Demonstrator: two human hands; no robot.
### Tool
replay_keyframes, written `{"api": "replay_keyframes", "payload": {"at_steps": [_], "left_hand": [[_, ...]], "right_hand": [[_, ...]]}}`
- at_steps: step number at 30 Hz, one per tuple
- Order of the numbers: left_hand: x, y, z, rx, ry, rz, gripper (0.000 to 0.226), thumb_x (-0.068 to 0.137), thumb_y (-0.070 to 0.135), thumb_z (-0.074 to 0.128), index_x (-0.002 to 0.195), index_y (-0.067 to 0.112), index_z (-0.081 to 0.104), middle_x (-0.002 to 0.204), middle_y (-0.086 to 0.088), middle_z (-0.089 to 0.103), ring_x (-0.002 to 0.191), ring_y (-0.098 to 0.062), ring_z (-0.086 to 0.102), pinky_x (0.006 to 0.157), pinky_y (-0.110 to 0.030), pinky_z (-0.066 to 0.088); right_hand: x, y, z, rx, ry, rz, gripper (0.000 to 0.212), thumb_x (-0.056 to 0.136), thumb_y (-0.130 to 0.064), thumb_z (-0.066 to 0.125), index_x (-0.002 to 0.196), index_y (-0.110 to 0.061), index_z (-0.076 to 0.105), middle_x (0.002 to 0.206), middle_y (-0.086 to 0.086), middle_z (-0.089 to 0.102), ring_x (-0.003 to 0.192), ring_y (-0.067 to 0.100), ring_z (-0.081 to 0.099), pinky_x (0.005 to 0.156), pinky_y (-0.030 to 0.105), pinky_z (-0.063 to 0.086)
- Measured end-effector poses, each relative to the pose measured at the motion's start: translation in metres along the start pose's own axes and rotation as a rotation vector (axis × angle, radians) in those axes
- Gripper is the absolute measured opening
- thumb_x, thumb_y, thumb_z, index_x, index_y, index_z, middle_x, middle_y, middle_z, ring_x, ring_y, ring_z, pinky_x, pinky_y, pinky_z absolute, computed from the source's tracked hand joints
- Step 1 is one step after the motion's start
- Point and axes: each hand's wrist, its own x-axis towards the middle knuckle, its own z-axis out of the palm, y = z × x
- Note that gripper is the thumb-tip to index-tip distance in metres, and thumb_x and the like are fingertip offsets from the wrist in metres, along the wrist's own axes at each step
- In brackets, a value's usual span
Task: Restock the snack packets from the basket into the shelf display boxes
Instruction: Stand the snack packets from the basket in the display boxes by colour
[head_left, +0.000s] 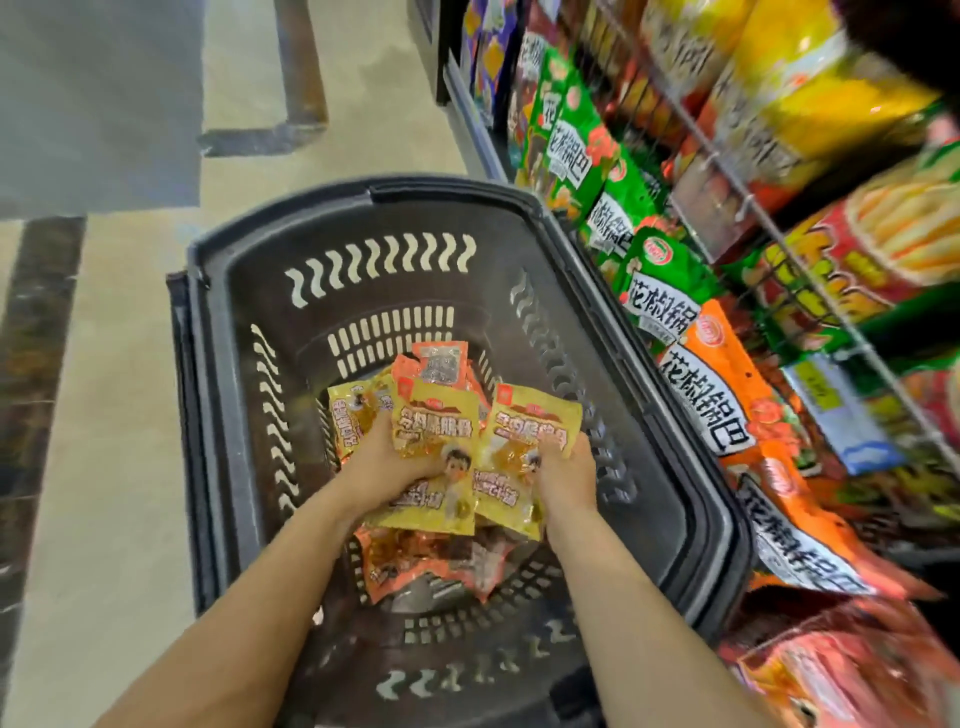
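The basket (218, 364) at frame centre is dark, matt moulded plastic with slotted walls. The yellow snack packets (441, 441) inside are glossy, crinkled film, as are the green and orange bags (587, 135) at right, behind thin metal wire rails (727, 171). The floor (124, 415) at left looks like smooth pale stone.

**Floor, basket, shelf rack**

Pale tiled floor (119, 415) with dark stripes carries the dark plastic basket (249, 467). Lying on the basket bottom: yellow snack packets (431, 431) over orange packets (415, 566). Right of the basket, touching its rim, the wire shelf (727, 171) carries green bags (587, 150) and orange bags (727, 410).
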Motion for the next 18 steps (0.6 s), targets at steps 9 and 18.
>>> {"api": "replay_keyframes", "payload": {"at_steps": [9, 18], "left_hand": [[-0.096, 0.045, 0.005, -0.301, 0.078, 0.212, 0.056, 0.075, 0.004, 0.073, 0.119, 0.025, 0.044, 0.101, 0.004, 0.067, 0.088, -0.01, 0.066, 0.076, -0.029, 0.051], [-0.173, 0.069, 0.039, -0.381, 0.136, 0.379, 0.053, 0.071, 0.009, 0.074, 0.117, 0.021, 0.048, 0.108, 0.002, 0.065, 0.101, -0.019, 0.063, 0.09, -0.041, 0.05]], "right_hand": [[-0.078, -0.038, -0.085, 0.123, -0.079, -0.265, 0.027, 0.102, -0.018, 0.037, 0.127, -0.009, 0.043, 0.093, 0.001, 0.059, 0.07, 0.006, 0.051, 0.044, 0.008, 0.042], [-0.145, -0.018, -0.168, 0.414, -0.055, -0.312, 0.03, 0.086, -0.034, 0.061, 0.114, -0.025, 0.056, 0.11, -0.001, 0.067, 0.104, 0.023, 0.065, 0.095, 0.049, 0.05]]}}
